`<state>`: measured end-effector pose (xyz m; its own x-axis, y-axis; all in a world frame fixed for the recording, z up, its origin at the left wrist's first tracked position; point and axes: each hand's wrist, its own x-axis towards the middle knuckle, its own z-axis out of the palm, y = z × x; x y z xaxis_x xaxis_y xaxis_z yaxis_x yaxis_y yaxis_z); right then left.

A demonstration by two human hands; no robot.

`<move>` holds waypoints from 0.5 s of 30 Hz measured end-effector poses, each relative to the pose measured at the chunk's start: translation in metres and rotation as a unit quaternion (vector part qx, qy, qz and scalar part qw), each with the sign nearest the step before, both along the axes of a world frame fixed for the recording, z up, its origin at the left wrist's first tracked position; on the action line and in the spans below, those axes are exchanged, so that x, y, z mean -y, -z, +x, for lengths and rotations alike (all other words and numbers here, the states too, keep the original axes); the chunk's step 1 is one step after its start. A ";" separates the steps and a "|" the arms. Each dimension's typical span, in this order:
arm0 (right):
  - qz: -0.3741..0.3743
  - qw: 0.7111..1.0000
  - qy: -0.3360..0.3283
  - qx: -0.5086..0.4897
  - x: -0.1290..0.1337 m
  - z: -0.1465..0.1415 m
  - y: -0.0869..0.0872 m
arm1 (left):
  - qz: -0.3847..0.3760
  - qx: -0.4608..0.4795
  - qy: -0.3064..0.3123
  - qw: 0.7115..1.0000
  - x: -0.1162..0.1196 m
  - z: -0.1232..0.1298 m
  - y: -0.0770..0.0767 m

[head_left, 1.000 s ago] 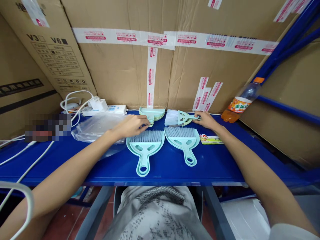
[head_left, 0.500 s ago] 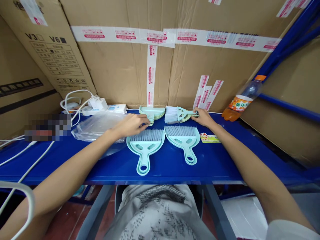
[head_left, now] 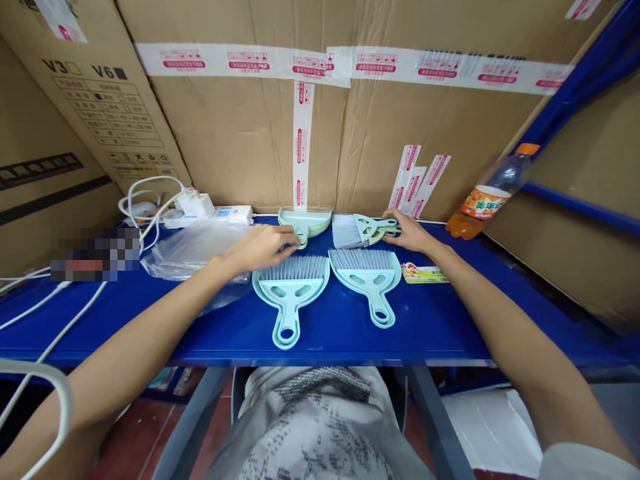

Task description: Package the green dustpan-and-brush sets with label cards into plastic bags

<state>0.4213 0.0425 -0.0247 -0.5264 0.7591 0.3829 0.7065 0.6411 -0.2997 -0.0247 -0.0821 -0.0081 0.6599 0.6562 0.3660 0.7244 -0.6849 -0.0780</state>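
Observation:
My left hand [head_left: 267,247] is closed at the handle of the stacked green dustpans [head_left: 313,223] by the cardboard. At the handles of the stacked brushes [head_left: 353,230], just to the right, my right hand [head_left: 403,232] has its fingers around the back and side; whether it grips them is hard to tell. Nearer the front edge lie two mint dustpans, the left one [head_left: 287,300] and the right one [head_left: 371,283], each with a grey-bristled brush resting in it, handles toward me.
Clear plastic bags [head_left: 195,250] lie left, before a white power strip [head_left: 233,215] with cables. A colourful card [head_left: 424,273] is near my right wrist. An orange-capped bottle [head_left: 487,197] leans at the back right. Large cardboard boxes [head_left: 240,140] stand behind the blue table [head_left: 340,347].
My right hand's fingers have loosened and spread a little around the brush handles, and the top brush's handle now shows more fully. My left hand stays at the dustpan stack. The view has shifted slightly.

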 end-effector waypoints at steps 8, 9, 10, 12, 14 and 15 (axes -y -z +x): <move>-0.218 0.965 -0.012 0.144 -0.032 -0.022 -0.046 | 0.002 -0.021 -0.011 1.000 0.003 0.001 -0.005; -0.238 0.957 -0.011 0.165 -0.035 -0.030 -0.052 | 0.002 -0.022 -0.013 1.000 0.003 0.002 -0.005; -0.248 0.951 -0.013 0.185 -0.036 -0.039 -0.057 | 0.000 -0.024 -0.013 1.000 0.003 0.003 -0.005; -0.263 0.938 -0.011 0.225 -0.037 -0.057 -0.064 | -0.003 -0.026 -0.010 1.000 0.003 0.004 -0.005; -0.280 0.924 -0.002 0.262 -0.038 -0.074 -0.069 | -0.005 -0.026 -0.007 1.000 0.003 0.004 -0.004; -0.284 0.918 0.001 0.278 -0.039 -0.081 -0.071 | -0.004 -0.025 -0.006 1.000 0.003 0.004 -0.003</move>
